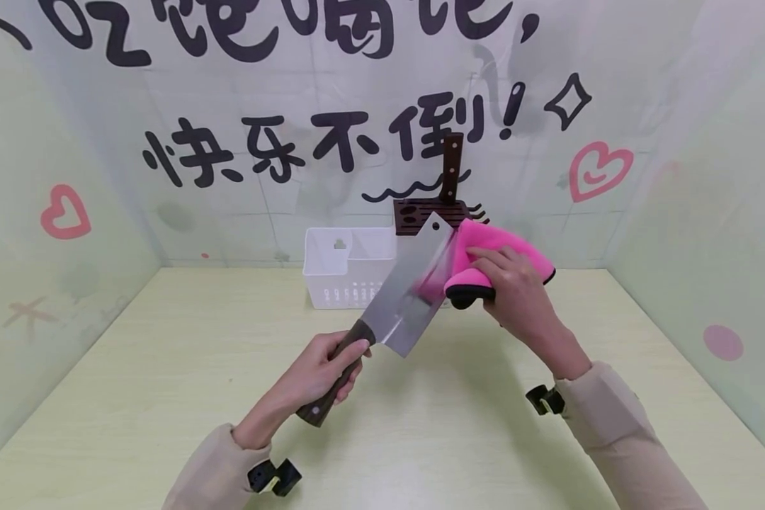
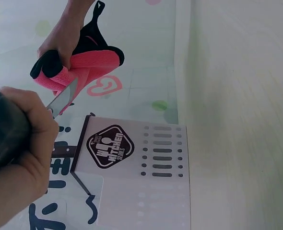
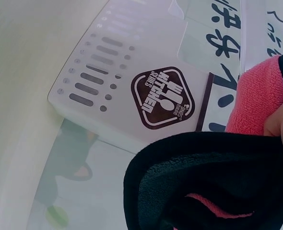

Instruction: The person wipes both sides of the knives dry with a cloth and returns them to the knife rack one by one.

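My left hand [image 1: 321, 375] grips the dark wooden handle of a cleaver [image 1: 403, 294], its broad steel blade slanting up and to the right above the table. In my right hand [image 1: 516, 287] is a pink cloth [image 1: 500, 244] with black edging, bunched under the fingers. The cloth lies against the blade's right side near its upper end, and its pink shows reflected in the steel. From the left wrist, the cloth [image 2: 91, 64] hangs folded around the blade's edge. In the right wrist view, the cloth's dark underside [image 3: 180, 167] fills the lower right.
Behind the cleaver stands a white perforated knife and utensil holder [image 1: 325, 283] with a brown slotted top [image 1: 414, 216]. Another brown-handled knife [image 1: 451, 166] sits in its slots. A printed sheet with black writing and hearts covers the walls around the pale wooden table [image 1: 166, 368].
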Demonstrator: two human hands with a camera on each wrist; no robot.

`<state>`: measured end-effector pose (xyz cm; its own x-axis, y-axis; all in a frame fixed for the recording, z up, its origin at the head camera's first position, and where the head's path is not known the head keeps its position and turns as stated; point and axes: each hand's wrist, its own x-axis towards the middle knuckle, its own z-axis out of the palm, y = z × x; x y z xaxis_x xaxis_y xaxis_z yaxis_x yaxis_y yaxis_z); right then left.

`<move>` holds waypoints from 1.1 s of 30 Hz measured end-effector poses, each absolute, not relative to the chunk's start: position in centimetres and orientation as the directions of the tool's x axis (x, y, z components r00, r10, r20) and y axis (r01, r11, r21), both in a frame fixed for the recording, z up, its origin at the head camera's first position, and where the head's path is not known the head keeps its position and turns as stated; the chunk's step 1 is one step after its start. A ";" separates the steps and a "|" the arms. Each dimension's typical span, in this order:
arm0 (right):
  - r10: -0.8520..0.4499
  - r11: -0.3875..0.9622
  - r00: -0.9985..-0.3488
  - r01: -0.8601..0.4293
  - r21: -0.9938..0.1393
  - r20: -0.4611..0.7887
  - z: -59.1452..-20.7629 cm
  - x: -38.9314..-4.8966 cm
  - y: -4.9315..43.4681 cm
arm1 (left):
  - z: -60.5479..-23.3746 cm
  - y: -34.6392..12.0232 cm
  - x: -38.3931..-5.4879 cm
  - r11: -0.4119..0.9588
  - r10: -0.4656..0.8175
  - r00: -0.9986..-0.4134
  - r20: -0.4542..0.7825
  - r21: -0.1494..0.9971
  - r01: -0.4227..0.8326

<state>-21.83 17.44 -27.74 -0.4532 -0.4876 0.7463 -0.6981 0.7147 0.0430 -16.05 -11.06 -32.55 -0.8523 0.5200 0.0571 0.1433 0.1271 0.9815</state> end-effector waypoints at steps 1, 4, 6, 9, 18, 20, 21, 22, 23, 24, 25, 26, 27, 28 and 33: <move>-0.485 0.716 -0.455 -0.697 0.040 0.747 -27.7 -21.8 17.4 | -32.5 -11.1 -16.0 0.126 0.528 -0.847 0.062 0.981 0.150; -0.477 0.721 -0.458 -0.692 0.035 0.750 -27.7 -21.9 17.4 | -32.4 -11.1 -15.9 0.140 0.545 -0.836 0.065 0.976 0.167; -0.472 0.723 -0.459 -0.691 0.032 0.753 -27.7 -21.9 17.4 | -32.3 -11.1 -15.9 0.157 0.546 -0.836 0.059 0.973 0.171; -0.467 0.724 -0.457 -0.689 0.031 0.757 -27.7 -21.9 17.4 | -32.0 -11.0 -15.8 0.179 0.532 -0.845 0.048 0.969 0.168; -0.435 0.730 -0.454 -0.683 0.010 0.778 -27.7 -21.7 17.4 | -31.4 -10.8 -15.4 0.243 0.513 -0.857 0.049 0.949 0.200; -0.413 0.726 -0.447 -0.687 -0.009 0.794 -27.7 -21.6 17.3 | -31.4 -10.8 -15.4 0.273 0.523 -0.849 0.077 0.928 0.253; -0.400 0.726 -0.441 -0.688 -0.016 0.804 -27.7 -21.5 17.3 | -31.5 -10.9 -15.4 0.285 0.530 -0.843 0.095 0.916 0.282; -0.386 0.725 -0.434 -0.688 -0.023 0.814 -27.7 -21.5 17.3 | -31.6 -10.9 -15.4 0.295 0.538 -0.835 0.114 0.903 0.313; -0.367 0.724 -0.428 -0.689 -0.036 0.826 -27.7 -21.5 17.3 | -31.6 -10.9 -15.4 0.303 0.545 -0.828 0.133 0.890 0.342; -0.346 0.722 -0.421 -0.690 -0.049 0.839 -27.6 -21.5 17.3 | -31.7 -10.9 -15.4 0.309 0.551 -0.821 0.151 0.877 0.369; -0.322 0.719 -0.414 -0.692 -0.064 0.851 -27.6 -21.5 17.3 | -31.7 -10.9 -15.4 0.315 0.555 -0.814 0.170 0.863 0.395; -0.298 0.718 -0.405 -0.692 -0.077 0.864 -27.5 -21.5 17.3 | -31.8 -10.9 -15.4 0.320 0.558 -0.808 0.190 0.849 0.420; -0.279 0.718 -0.396 -0.691 -0.084 0.875 -27.5 -21.4 17.3 | -31.8 -10.9 -15.4 0.325 0.558 -0.803 0.209 0.836 0.443; -0.259 0.715 -0.389 -0.693 -0.096 0.884 -27.4 -21.4 17.3 | -31.8 -11.0 -15.4 0.331 0.555 -0.801 0.224 0.824 0.460; -0.160 0.716 -0.350 -0.685 -0.136 0.923 -27.0 -21.1 17.3 | -31.8 -10.9 -15.5 0.356 0.530 -0.803 0.274 0.788 0.503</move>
